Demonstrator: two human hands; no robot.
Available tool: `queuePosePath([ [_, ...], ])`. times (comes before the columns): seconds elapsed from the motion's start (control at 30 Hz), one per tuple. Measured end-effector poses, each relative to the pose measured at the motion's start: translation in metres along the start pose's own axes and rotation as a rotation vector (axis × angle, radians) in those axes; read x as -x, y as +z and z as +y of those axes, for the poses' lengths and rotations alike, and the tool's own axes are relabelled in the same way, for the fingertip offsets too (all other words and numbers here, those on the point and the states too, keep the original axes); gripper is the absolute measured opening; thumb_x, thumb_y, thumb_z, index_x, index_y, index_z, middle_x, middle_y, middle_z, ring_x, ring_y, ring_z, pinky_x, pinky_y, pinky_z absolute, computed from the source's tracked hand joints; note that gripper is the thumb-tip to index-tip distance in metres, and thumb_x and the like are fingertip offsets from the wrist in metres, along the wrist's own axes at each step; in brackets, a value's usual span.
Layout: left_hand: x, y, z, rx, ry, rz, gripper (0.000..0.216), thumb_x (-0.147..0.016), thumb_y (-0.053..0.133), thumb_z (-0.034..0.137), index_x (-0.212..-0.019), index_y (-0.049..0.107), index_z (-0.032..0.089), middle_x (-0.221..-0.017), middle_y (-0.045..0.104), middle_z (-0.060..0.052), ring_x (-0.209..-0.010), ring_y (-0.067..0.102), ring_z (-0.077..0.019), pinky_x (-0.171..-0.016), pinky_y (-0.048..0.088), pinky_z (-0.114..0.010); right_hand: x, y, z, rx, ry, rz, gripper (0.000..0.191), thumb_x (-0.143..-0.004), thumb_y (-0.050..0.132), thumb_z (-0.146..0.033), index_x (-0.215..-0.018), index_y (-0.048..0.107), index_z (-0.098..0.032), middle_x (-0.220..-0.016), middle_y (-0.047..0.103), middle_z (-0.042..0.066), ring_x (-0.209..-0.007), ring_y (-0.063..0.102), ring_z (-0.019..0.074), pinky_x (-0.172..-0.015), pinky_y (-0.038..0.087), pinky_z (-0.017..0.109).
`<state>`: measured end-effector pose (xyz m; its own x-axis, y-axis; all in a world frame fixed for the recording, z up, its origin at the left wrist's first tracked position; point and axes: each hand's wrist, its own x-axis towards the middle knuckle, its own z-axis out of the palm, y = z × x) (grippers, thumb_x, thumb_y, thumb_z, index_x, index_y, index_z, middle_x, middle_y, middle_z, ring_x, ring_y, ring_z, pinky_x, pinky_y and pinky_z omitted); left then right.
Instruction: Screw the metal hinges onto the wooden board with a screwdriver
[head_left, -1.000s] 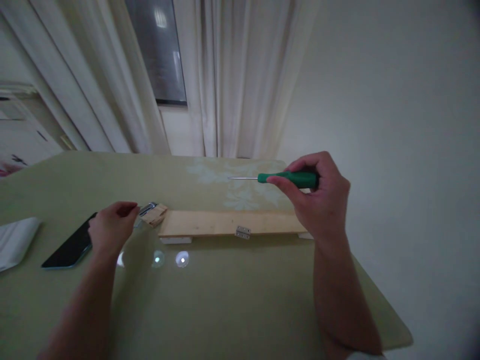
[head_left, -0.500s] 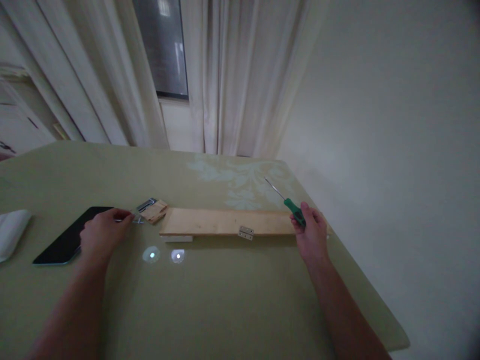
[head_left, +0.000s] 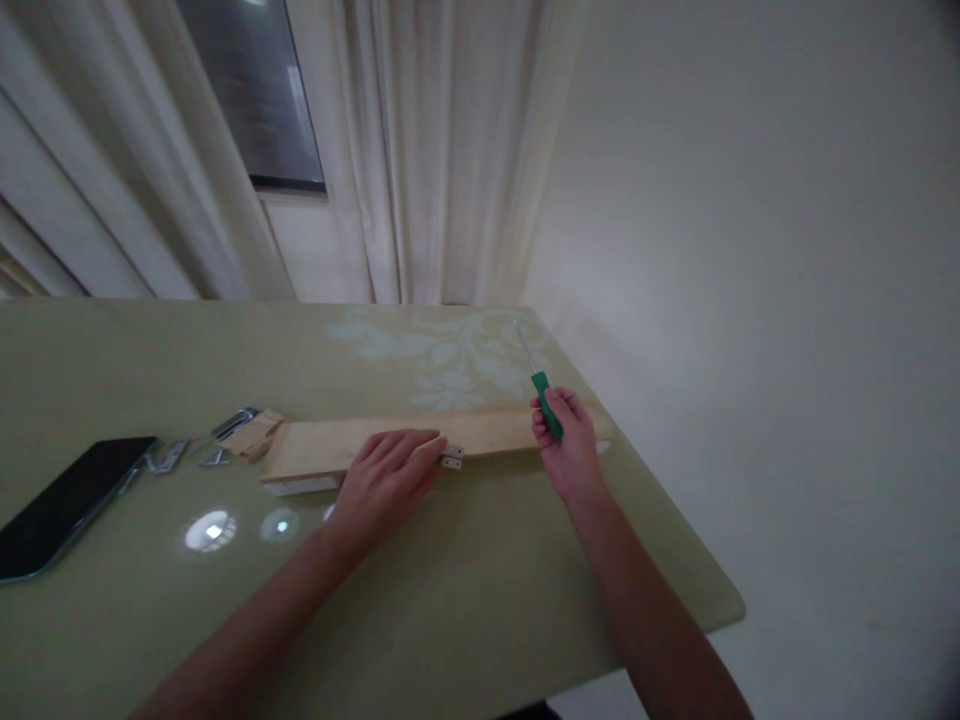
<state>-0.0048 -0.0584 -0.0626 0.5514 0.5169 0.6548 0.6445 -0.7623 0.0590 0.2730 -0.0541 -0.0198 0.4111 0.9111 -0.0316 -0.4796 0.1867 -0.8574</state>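
My right hand (head_left: 568, 437) is wrapped round the green handle of a screwdriver (head_left: 549, 408), whose metal shaft points up and away over the table. My left hand (head_left: 390, 477) lies across the front edge of a long wooden board (head_left: 495, 432). Its fingers are bent together, with the tips at a small metal hinge (head_left: 452, 457) on that edge. They cover the hinge's left part, and anything pinched between them is hidden. White blocks (head_left: 304, 485) show beneath the board's ends.
Left of the board lie a small wooden piece (head_left: 253, 436), a dark metal part (head_left: 235, 422), another hinge (head_left: 172, 456) and loose screws (head_left: 216, 458). A black tablet or phone (head_left: 71, 505) rests farther left. The table's right edge (head_left: 660, 500) runs near the wall.
My left hand has moved right, from the small parts beside the black device to the hinge on the board. The screwdriver stays in my right hand, now pointing more upright. The view has shifted right.
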Motion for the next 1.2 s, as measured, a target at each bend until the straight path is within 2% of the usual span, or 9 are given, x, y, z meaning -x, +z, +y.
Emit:
queuePosePath([
  [0.17,-0.005,0.023,0.008,0.051,0.140,0.018,0.029,-0.106,0.056,0.014,-0.126,0.075,0.022,-0.121,0.082,-0.008,-0.104,0.075,-0.0240,-0.092,0.054,-0.041,0.002,0.001,-0.002,0.003,-0.005,-0.035,0.050,-0.062,0.099,-0.043,-0.088,0.062,-0.022,-0.075,0.073,-0.004,-0.057,0.061,0.0061,-0.052,0.050,0.014],
  [0.33,0.002,0.004,-0.001,0.067,0.057,0.086,0.030,-0.107,0.055,0.015,-0.121,0.079,0.024,-0.112,0.084,-0.006,-0.097,0.075,-0.0209,-0.091,0.054,-0.036,0.007,0.003,-0.003,0.012,-0.018,-0.064,0.050,-0.063,0.099,-0.042,-0.089,0.061,-0.023,-0.074,0.072,-0.005,-0.057,0.059,0.0058,-0.051,0.046,0.014],
  [0.47,0.008,-0.042,-0.039,-0.058,-0.393,0.139,0.029,-0.106,0.058,0.038,-0.110,0.082,0.024,-0.099,0.083,-0.005,-0.088,0.074,-0.0214,-0.090,0.055,-0.034,0.011,0.005,-0.004,0.029,-0.009,-0.076,0.049,-0.064,0.098,-0.042,-0.090,0.061,-0.023,-0.073,0.072,-0.005,-0.055,0.058,0.0061,-0.049,0.043,0.014],
  [0.57,0.027,-0.077,-0.081,-0.211,-0.841,0.207,0.042,-0.101,0.060,0.055,-0.120,0.080,0.023,-0.098,0.082,-0.005,-0.084,0.073,-0.0226,-0.087,0.055,-0.034,0.016,0.008,-0.003,0.040,0.027,-0.086,0.047,-0.065,0.095,-0.043,-0.092,0.063,-0.023,-0.073,0.072,-0.003,-0.055,0.058,0.0075,-0.047,0.041,0.016],
  [0.63,0.048,-0.094,-0.109,-0.277,-1.077,0.212,0.051,-0.100,0.054,0.058,-0.126,0.079,0.021,-0.101,0.082,-0.009,-0.091,0.075,-0.0264,-0.095,0.055,-0.039,0.022,0.011,-0.001,0.047,0.048,-0.094,0.046,-0.067,0.094,-0.043,-0.095,0.064,-0.023,-0.075,0.072,-0.003,-0.056,0.058,0.0085,-0.046,0.041,0.017],
  [0.77,0.090,-0.111,-0.149,-0.340,-1.358,0.017,0.063,-0.097,0.050,0.063,-0.131,0.077,0.018,-0.111,0.080,-0.016,-0.103,0.072,-0.0370,-0.095,0.055,-0.051,0.039,0.018,0.003,0.092,0.051,-0.143,0.043,-0.071,0.092,-0.041,-0.100,0.065,-0.025,-0.078,0.073,-0.002,-0.058,0.057,0.0084,-0.046,0.038,0.016],
  [0.87,0.105,-0.118,-0.159,-0.409,-1.390,-0.114,0.065,-0.096,0.046,0.065,-0.127,0.078,0.018,-0.110,0.080,-0.018,-0.101,0.071,-0.0412,-0.089,0.056,-0.056,0.052,0.023,0.008,0.168,0.058,-0.238,0.037,-0.074,0.092,-0.039,-0.097,0.066,-0.024,-0.075,0.074,-0.001,-0.053,0.054,0.0080,-0.045,0.035,0.018],
  [1.0,0.102,-0.118,-0.155,-0.487,-1.352,-0.241,0.063,-0.094,0.044,0.061,-0.124,0.078,0.017,-0.110,0.079,-0.020,-0.093,0.073,-0.0411,-0.078,0.059,-0.050,0.067,0.025,0.019,0.348,0.023,-0.448,0.029,-0.084,0.086,-0.042,-0.098,0.067,-0.025,-0.076,0.075,0.000,-0.053,0.054,0.0095,-0.046,0.038,0.020],
  [1.2,0.094,-0.111,-0.148,-0.470,-1.328,-0.291,0.055,-0.096,0.044,0.049,-0.124,0.079,0.016,-0.129,0.075,-0.021,-0.102,0.073,-0.0439,-0.076,0.058,-0.049,0.075,0.021,0.034,0.478,-0.004,-0.561,0.027,-0.087,0.084,-0.043,-0.101,0.068,-0.026,-0.084,0.075,0.001,-0.071,0.065,0.0149,-0.056,0.049,0.024],
])
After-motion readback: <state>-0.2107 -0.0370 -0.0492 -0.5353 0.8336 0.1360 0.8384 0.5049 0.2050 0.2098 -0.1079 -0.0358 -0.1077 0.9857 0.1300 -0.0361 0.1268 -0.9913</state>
